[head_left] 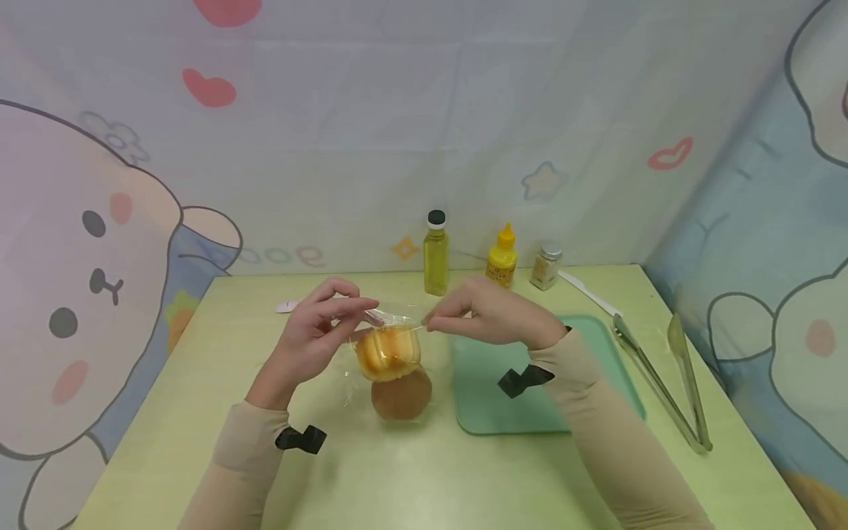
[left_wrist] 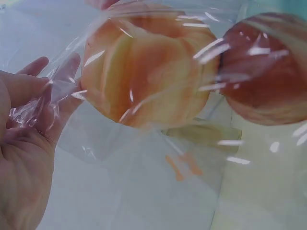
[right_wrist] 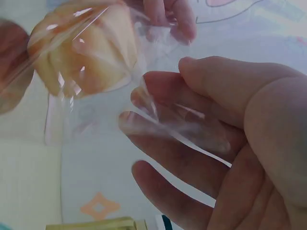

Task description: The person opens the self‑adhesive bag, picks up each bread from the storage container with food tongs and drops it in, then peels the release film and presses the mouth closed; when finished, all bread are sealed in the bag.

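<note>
Both hands hold up a clear plastic bag [left_wrist: 158,139] by its top edge, over the middle of the table. My left hand [head_left: 311,338] pinches one gathered corner. Thumb and forefinger of my right hand [head_left: 486,313] pinch the opposite side, while its other fingers spread behind the film in the right wrist view. Inside the bag, a golden square bread roll [head_left: 387,353] sits uppermost. A round brown bun [head_left: 401,395] hangs below it; the left wrist view shows this bun [left_wrist: 266,67] beside the roll through shiny, creased film.
A green tray [head_left: 490,416] lies under my right forearm, with metal tongs [head_left: 662,390] to its right. Along the back stand an oil bottle [head_left: 436,258], a yellow squeeze bottle [head_left: 501,261] and a small shaker jar [head_left: 546,266]. A white plastic utensil [head_left: 589,292] lies beside the jar.
</note>
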`<state>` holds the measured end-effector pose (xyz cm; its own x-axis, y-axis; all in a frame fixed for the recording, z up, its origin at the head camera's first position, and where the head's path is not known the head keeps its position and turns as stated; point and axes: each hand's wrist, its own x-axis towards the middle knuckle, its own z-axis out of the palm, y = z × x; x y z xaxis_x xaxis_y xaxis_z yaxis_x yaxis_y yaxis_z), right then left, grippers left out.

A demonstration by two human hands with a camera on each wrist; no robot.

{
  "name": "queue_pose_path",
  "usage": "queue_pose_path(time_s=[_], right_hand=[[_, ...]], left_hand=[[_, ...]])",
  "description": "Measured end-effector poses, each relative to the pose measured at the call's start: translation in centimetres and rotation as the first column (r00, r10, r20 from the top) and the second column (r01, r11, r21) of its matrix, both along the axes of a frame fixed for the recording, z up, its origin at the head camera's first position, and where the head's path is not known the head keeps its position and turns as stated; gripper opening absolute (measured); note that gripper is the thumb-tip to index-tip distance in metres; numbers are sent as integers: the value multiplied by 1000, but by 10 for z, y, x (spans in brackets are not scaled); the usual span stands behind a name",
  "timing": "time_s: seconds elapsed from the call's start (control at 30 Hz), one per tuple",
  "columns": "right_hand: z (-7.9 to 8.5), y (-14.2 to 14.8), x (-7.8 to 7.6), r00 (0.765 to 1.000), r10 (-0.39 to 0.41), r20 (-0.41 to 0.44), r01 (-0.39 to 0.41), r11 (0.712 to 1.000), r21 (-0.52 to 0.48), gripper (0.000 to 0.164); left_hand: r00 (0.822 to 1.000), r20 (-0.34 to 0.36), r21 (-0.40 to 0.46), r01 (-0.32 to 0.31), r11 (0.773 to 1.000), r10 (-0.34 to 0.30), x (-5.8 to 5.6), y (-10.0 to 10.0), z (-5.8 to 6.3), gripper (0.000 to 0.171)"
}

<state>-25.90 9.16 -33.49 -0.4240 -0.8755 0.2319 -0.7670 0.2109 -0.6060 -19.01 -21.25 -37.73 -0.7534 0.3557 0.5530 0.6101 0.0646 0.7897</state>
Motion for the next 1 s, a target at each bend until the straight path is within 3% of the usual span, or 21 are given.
queue_pose_path(time_s=[0.13,0.3,0.5,0.6,0.67,0.77,0.87,1.0], right_hand=[[-5,8,0,998,-27,-55,27,1000,8,22],[-11,18,-2,988,-77,-132,69,996,-65,20],[-16,22,-2,989,-138,-53,125,973,-195,11],[-22,21,-5,988,-154,8,152,964,-218,11],[-27,19,-8,983,-180,48,186,959,-215,11],[-37,15,-14,959,-232,161,263,940,-215,10],[-50,9,-18,909,-273,316,349,913,-213,12],[-67,3,-25,825,-287,487,420,888,-187,18]], left_hand=[[998,27,8,-49,999,49,3,-7,-1,24],[994,-2,-1,-113,994,113,5,-16,-1,26],[998,30,59,-53,997,52,3,-21,-1,27],[995,95,92,-32,995,23,2,-22,-3,26],[984,178,115,-37,993,16,1,-22,-6,26],[939,345,186,-76,980,8,-4,-21,-10,27],[862,508,249,-149,957,2,-12,-18,-17,29],[767,642,269,-228,936,3,-23,-16,-31,31]])
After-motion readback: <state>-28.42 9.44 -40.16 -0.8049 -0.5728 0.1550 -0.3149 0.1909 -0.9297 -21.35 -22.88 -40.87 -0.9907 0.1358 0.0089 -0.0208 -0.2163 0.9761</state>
